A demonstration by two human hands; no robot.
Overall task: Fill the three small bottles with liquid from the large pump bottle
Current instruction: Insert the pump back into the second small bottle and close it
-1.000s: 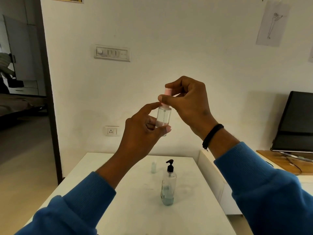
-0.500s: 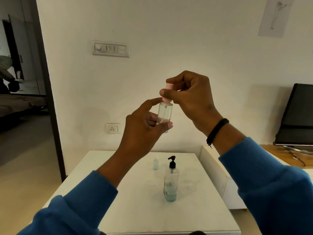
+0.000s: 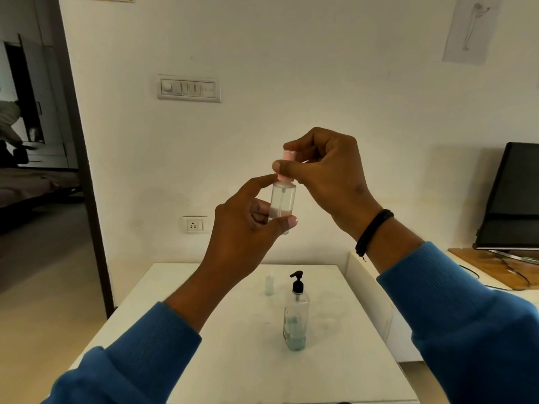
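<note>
Holding: left hand grips small bottle at frame centre, upright, long axis vertical
Right hand: right hand pinches pink cap from above, fingers curled round it
Key relation: cap sits directly over bottle on the same vertical axis; twist likely, on or off unclear
Pump bottle: large pump bottle stands on white table, lower centre, well below both hands
Other: second small bottle just upper left of pump bottle
</note>
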